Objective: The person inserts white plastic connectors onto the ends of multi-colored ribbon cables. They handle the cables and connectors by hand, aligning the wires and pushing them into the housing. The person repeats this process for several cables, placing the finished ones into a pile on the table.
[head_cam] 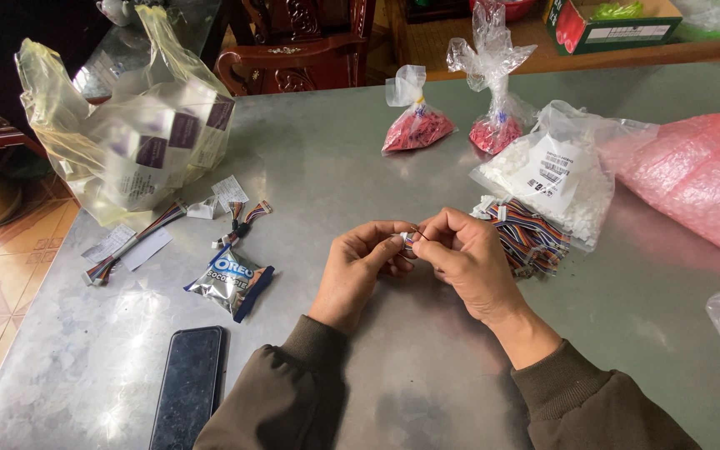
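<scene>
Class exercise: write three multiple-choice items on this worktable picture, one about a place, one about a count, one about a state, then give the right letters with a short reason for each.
1. Where does the black flat phone lie?
A. at the near left of the grey metal table
B. on the pink plastic bag
C. under the hands

2. How many small clear knotted bags of red pieces stand at the far side?
A. one
B. two
C. four

3. What are the left hand and right hand doing?
A. lying flat and open
B. pinching a small wire piece between them
C. holding the phone

Answers:
1 A, it lies beside the left sleeve.
2 B, one bag and another stand side by side.
3 B, the fingertips of both hands meet on the small piece.
</scene>
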